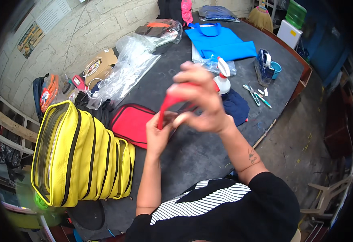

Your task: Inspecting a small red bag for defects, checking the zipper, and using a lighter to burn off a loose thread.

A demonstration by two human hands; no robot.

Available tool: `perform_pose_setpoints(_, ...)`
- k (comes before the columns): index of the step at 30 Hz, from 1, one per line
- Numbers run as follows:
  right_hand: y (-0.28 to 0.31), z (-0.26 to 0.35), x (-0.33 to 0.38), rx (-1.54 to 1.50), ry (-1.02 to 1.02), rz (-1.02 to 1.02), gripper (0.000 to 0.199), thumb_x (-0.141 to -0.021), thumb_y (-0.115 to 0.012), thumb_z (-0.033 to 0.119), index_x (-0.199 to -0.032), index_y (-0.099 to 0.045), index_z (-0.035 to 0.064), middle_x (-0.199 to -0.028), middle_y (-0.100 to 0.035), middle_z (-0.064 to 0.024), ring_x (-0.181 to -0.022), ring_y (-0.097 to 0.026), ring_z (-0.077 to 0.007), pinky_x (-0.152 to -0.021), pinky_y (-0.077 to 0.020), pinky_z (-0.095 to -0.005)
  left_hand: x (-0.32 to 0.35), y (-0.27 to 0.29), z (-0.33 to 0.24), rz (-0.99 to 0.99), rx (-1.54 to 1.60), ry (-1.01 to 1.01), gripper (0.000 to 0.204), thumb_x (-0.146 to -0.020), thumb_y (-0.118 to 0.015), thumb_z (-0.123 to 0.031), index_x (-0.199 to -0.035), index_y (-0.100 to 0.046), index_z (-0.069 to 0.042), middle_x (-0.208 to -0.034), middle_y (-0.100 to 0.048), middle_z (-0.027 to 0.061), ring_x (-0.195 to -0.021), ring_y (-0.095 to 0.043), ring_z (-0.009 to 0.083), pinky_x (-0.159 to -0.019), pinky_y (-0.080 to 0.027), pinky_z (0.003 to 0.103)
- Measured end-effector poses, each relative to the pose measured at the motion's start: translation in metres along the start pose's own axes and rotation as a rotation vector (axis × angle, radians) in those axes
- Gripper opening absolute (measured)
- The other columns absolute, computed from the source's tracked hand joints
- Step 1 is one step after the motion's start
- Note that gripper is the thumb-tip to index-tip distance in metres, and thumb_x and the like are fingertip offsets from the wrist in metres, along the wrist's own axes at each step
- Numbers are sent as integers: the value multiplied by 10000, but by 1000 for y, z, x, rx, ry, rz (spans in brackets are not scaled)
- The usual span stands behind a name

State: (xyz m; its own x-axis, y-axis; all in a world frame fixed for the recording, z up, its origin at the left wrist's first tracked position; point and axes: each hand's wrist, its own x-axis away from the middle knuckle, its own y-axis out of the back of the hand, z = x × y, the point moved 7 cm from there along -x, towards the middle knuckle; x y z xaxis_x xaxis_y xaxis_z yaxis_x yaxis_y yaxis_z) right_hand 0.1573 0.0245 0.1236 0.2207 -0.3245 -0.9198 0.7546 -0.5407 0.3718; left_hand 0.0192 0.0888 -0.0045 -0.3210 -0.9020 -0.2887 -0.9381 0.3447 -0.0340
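left hand — grasping red strap | right hand — grasping same strap | above table

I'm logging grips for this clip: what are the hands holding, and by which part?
Both hands hold a red strap. The right hand grips its upper bend; the left hand pinches its lower end. What the strap is attached to cannot be told.

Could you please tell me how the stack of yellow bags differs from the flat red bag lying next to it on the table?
The yellow bags are nested in a bulky stack lying on its side; the red bag lies flat and alone. The yellow stack sits at the table's near left edge; the red bag lies further in, just left of the hands. Both have dark trim along their edges and rest on the dark table.
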Motion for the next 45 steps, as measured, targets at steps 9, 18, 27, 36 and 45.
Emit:
perform_pose_setpoints(9, -25, -79, 69, -1021, -839, -92, 515, -932, -510, 454, -1185, -500, 5, -1024, -597, -74, -949, -573, -167, -844, -441, -311, 3, 33, 4, -44, 177, -9, 168, -832, -709, -156, -869, -681, 5, -699, -569, -34, -611, -439, 52, -567, -335, 229)
perform_pose_setpoints(18, -34, -66, 62, -909, -724, -121, 416, -914, -599, 311, -1193, -503, 18, -965, -523, -4, -874, -519, -84, -773, -414, -230, 11, 26, -81, -277, -479, -610, 809, -658, -837, -336, -1329, -449, -106, -1156, -385, 60, -1065, -408, 197, -956, -339, 334)
perform_pose_setpoints(27, -12, -28, 45, -87, -464, -354, 295, -710, -795, 145, -748, -540, 3, -797, -461, -54, -700, -451, -136, -608, -374, -265, -2, 9, -92, -490, -601, -527, 303, -742, -747, -61, -592, -498, 22, -592, -364, 62, -490, -358, 148, -464, -277, 320)
perform_pose_setpoints(36, -21, -53, 48, -32, -512, -373, 314, -798, -725, 100, -661, -459, 4, -711, -418, -43, -635, -394, -123, -560, -329, -276, 11, -10, -92, -425, -515, -506, 322, -787, -719, -53, -576, -485, 15, -595, -341, 41, -497, -329, 129, -457, -261, 304)
perform_pose_setpoints(45, -69, -88, 106, -1029, -1015, 415, 322, -885, -625, 329, -1005, -589, 33, -946, -623, -15, -856, -572, -77, -762, -433, -239, -80, 121, -6, -128, 183, 34, 312, -906, -605, -379, -768, -583, -100, -621, -476, -69, -506, -393, 33, -469, -305, 198)
